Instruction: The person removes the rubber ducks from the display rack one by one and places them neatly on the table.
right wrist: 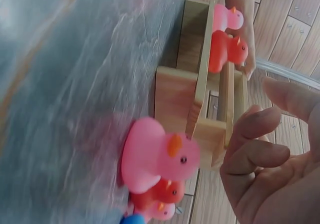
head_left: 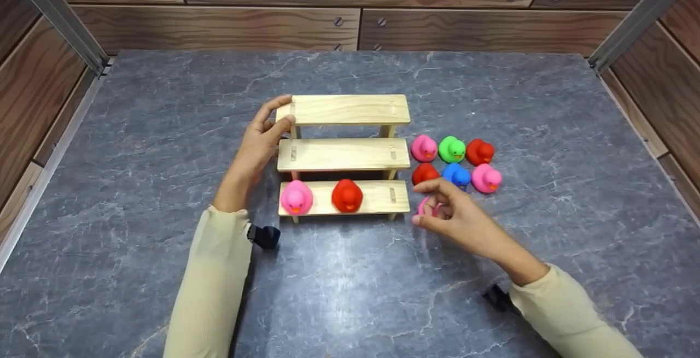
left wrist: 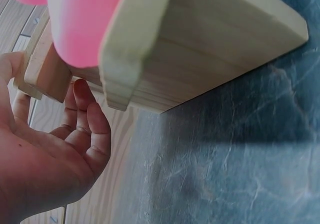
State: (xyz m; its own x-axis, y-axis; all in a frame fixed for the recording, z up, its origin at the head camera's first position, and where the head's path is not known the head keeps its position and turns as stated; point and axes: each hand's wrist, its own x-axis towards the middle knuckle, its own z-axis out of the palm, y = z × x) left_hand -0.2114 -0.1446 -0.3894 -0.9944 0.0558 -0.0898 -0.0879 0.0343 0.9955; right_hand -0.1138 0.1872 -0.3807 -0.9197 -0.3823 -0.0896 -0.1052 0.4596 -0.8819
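Observation:
A three-step wooden shelf stands on the table. My left hand grips the left end of its top step, thumb at the front edge and index finger toward the back. On the bottom step sit a pink rubber duck at the left and a red rubber duck near the middle. My right hand hovers over another pink rubber duck beside the shelf's right end. Thumb and index finger are apart, the other fingers bent. In the right wrist view a gap separates this hand from the duck.
Right of the shelf, two rows of rubber ducks stand on the table: pink, green and red behind; red, blue and pink in front. Wood-patterned walls enclose the marbled grey tabletop.

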